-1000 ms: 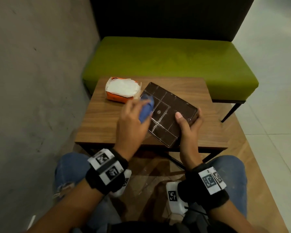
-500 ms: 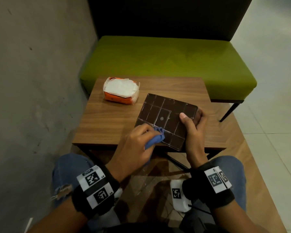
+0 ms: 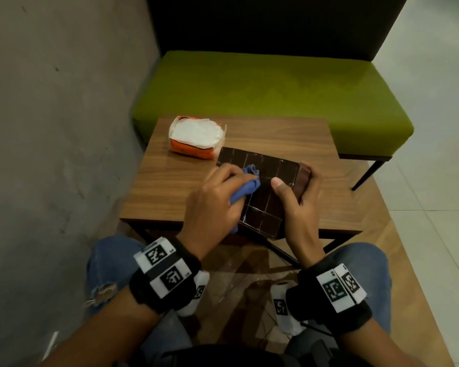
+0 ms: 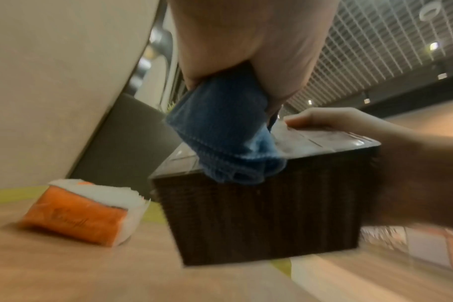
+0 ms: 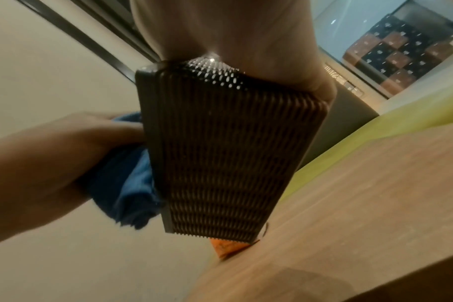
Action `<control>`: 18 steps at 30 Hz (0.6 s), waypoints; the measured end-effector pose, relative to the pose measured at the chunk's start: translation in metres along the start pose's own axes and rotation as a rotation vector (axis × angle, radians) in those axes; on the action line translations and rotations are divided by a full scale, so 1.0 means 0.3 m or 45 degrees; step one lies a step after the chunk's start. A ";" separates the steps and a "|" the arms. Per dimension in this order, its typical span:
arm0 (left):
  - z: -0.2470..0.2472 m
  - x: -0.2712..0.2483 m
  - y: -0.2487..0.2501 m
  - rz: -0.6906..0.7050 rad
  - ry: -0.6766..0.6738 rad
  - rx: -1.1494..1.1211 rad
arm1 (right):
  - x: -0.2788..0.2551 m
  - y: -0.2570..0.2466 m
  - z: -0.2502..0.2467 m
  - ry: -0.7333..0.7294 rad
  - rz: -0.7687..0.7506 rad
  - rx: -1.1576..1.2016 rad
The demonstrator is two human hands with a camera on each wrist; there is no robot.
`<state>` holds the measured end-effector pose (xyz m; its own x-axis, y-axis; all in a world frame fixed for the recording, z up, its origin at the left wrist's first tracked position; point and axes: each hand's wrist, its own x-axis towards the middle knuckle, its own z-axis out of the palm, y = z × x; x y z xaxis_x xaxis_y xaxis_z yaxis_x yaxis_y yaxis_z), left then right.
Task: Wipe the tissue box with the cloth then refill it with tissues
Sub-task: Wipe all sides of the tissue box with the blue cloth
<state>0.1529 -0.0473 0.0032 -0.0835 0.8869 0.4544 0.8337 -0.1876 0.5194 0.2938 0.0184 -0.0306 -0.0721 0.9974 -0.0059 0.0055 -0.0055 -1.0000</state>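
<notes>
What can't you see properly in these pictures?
- Left hand fingertips: head view, hidden behind the crumpled blue cloth it grips.
- Dark woven tissue box, inside: its glossy panelled top covers it in every view.
- Right hand fingers: head view, wrapped behind the box's far side.
- Orange tissue pack lettering: left wrist view, blurred.
- Same pack: right wrist view, only a corner shows below the box.

Wood-grain bench [image 3: 175, 181] on dark metal legs, set in a room corner. Grey concrete wall [image 3: 59, 128] at left; beyond, a green upholstered seat [image 3: 263, 86] with black backrest [image 3: 263, 22]. Pale tiled floor [image 3: 435, 128] at right; slatted ceiling with spot lights [image 4: 375, 51] in the left wrist view.
</notes>
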 end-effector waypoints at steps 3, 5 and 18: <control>0.010 -0.020 0.010 0.038 -0.023 0.013 | 0.015 -0.013 -0.009 0.063 -0.005 0.020; 0.019 -0.083 0.014 0.083 -0.110 0.001 | 0.022 -0.010 -0.026 0.082 0.001 0.019; 0.034 -0.071 0.020 0.053 -0.068 0.006 | -0.001 -0.010 -0.012 0.176 -0.050 -0.032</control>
<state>0.1652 -0.0629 -0.0107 -0.0193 0.8997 0.4361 0.8386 -0.2229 0.4970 0.2974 0.0183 -0.0277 0.0657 0.9972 0.0361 0.0302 0.0342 -0.9990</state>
